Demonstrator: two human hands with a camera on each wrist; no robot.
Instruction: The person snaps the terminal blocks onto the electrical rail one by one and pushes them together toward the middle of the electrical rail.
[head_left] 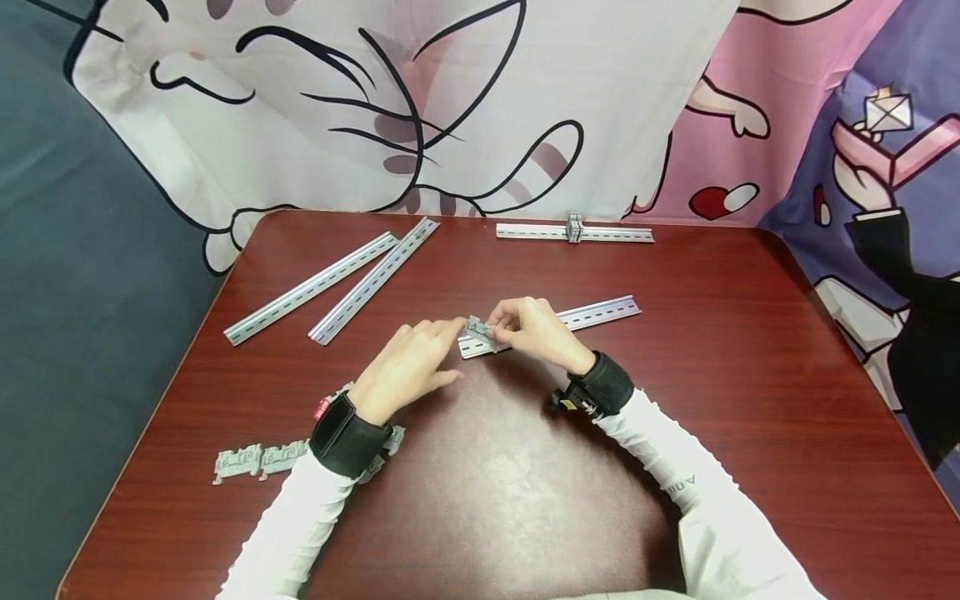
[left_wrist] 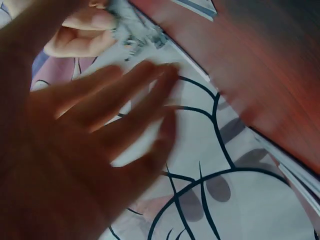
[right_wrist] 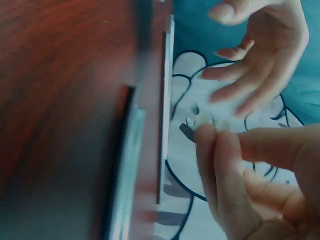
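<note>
**Stiff, light and best held by the edges**

The desk lay before you, its surface glossy enough that things probably slid easily. On it, aslant, the slotted rail looked like thin metal: stiff, fairly light, perhaps slippery, and best steadied by its long edges near an end. Your left grip was spread, fingers apart and holding nothing, just beside the work. Your right grip pinched the small grey clip piece between thumb and fingertips, over the rail's left end; you could not tell whether the two touched. That piece seemed light and rigid, likely plastic, its thin projections perhaps easily snapped, so its solid body offered the safer hold.
</note>
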